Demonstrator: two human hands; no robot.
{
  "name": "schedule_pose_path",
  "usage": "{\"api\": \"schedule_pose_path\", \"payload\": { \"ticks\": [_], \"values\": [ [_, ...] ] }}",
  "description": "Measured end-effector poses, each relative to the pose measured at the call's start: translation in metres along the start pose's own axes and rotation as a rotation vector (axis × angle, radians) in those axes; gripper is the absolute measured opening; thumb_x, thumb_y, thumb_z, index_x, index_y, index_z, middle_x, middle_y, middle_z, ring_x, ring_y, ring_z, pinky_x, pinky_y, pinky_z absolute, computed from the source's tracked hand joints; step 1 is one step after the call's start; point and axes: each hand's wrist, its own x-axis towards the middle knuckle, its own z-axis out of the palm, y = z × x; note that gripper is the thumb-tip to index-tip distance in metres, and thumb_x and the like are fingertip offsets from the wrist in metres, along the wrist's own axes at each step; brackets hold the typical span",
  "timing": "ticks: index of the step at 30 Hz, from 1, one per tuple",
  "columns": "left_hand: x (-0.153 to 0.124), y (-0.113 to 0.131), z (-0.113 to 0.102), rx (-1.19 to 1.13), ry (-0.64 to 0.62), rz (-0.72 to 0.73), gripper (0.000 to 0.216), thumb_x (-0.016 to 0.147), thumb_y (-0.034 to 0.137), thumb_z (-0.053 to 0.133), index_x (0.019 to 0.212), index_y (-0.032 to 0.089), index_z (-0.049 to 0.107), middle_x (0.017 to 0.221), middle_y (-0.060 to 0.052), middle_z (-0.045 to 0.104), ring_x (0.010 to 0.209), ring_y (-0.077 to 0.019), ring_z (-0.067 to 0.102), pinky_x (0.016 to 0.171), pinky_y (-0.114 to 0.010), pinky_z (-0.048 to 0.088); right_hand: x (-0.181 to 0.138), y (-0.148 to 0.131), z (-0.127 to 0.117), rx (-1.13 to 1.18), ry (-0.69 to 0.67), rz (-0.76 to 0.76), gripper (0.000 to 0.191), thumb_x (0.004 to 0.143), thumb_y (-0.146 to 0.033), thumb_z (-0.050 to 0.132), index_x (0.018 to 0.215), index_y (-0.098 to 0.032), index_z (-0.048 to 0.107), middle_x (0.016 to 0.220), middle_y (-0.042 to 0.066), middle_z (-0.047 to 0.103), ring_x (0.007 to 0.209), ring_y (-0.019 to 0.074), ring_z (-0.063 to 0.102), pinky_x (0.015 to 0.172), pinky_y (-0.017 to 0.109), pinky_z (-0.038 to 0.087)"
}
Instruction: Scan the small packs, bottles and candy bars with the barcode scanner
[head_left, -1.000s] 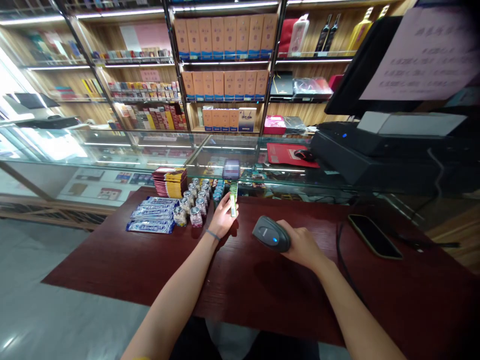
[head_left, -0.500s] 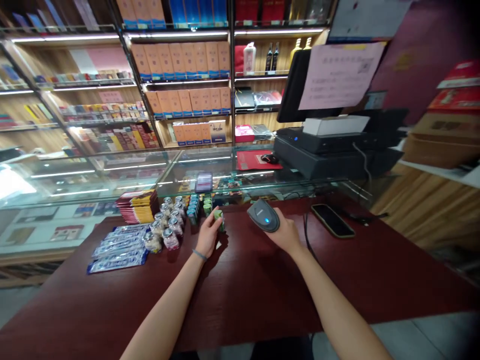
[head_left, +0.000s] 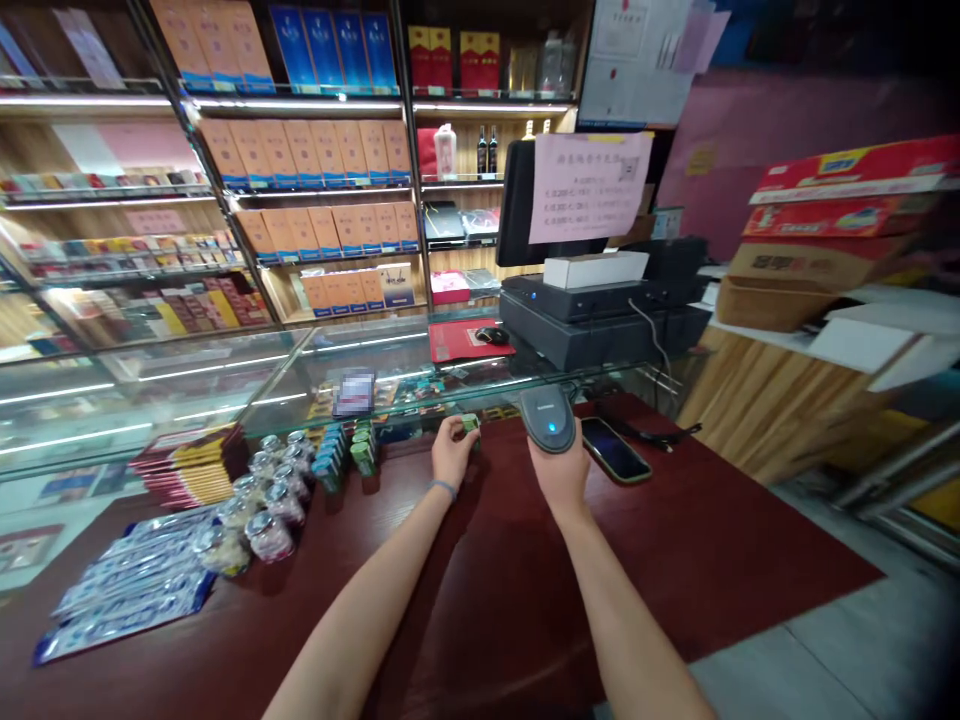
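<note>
My right hand is wrapped around the handle of a dark grey barcode scanner, whose head shows a lit blue dot. Close by on the left, my left hand has its fingers closed on a small green container near the back edge of the dark red tabletop. The hand partly covers this container, and its exact kind does not show. Similar green containers stand in a short row further left, beside a row of blue ones.
Several lidded jars, stacked yellow-and-red packets and flat blue-white packages lie at left. A phone rests right of the scanner. Behind are a glass counter, a monitor and a red mat with a mouse.
The view has swung to the right. My left hand has moved right with the green container, away from the row. The scanner has turned and sits nearer the phone.
</note>
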Motion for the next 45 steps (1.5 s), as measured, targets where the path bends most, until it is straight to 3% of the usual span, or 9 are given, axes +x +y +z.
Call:
{"api": "schedule_pose_path", "payload": {
  "ticks": [7,13,20,31,38,42,45],
  "values": [
    [0.019,-0.013,0.046,0.240,0.075,0.019,0.034,0.074,0.016,0.082,0.097,0.025,0.059,0.096,-0.004,0.068,0.099,-0.0235,0.066,0.100,-0.040,0.046,0.004,0.008,0.002,0.093,0.045,0.089,0.035,0.082,-0.048,0.063,0.103,-0.021,0.055,0.087,0.018,0.076,0.084,0.0349,0.075,0.068,0.038,0.056],
    [0.027,-0.021,0.065,0.328,0.136,0.100,0.025,0.078,0.016,0.076,0.095,0.022,0.058,0.103,-0.007,0.059,0.099,-0.0231,0.061,0.100,-0.040,0.045,0.004,0.008,0.003,0.115,0.032,0.115,0.030,0.081,-0.045,0.064,0.100,-0.023,0.055,0.085,0.017,0.076,0.084,0.0340,0.075,0.069,0.038,0.056],
    [0.034,-0.028,0.079,0.332,0.160,0.094,0.025,0.081,0.014,0.072,0.099,0.022,0.057,0.102,-0.006,0.056,0.105,-0.0241,0.058,0.104,-0.041,0.043,0.003,0.015,0.008,0.135,0.047,0.114,0.035,0.079,-0.045,0.067,0.104,-0.023,0.057,0.080,0.014,0.075,0.085,0.0338,0.075,0.066,0.037,0.055],
    [0.040,-0.037,0.080,0.332,0.184,0.130,0.026,0.078,0.013,0.072,0.096,0.022,0.055,0.098,-0.004,0.055,0.099,-0.0225,0.057,0.100,-0.039,0.042,0.000,0.018,0.009,0.085,-0.023,0.125,0.041,0.084,-0.046,0.063,0.115,-0.020,0.055,0.084,0.017,0.075,0.085,0.0355,0.074,0.063,0.038,0.055],
    [0.035,-0.032,0.078,0.272,0.182,0.077,0.031,0.076,0.010,0.073,0.100,0.022,0.058,0.104,-0.005,0.055,0.102,-0.0228,0.059,0.103,-0.041,0.043,0.003,0.017,0.009,0.085,0.029,0.085,0.033,0.082,-0.045,0.066,0.105,-0.026,0.053,0.082,0.013,0.076,0.083,0.0337,0.075,0.061,0.035,0.054],
    [0.027,-0.024,0.068,0.262,0.191,0.052,0.035,0.077,0.009,0.074,0.107,0.021,0.059,0.109,-0.007,0.055,0.100,-0.0222,0.059,0.103,-0.043,0.045,0.003,0.013,0.006,0.092,0.022,0.088,0.033,0.082,-0.046,0.064,0.105,-0.024,0.054,0.086,0.015,0.076,0.085,0.0349,0.075,0.064,0.037,0.055],
    [0.015,-0.015,0.049,0.222,0.195,0.082,0.038,0.077,0.011,0.076,0.110,0.021,0.061,0.108,-0.007,0.056,0.097,-0.0214,0.060,0.101,-0.042,0.048,0.002,0.007,0.005,0.111,0.018,0.079,0.034,0.083,-0.046,0.063,0.104,-0.022,0.054,0.090,0.017,0.075,0.086,0.0351,0.075,0.069,0.039,0.056]
  ]
}}
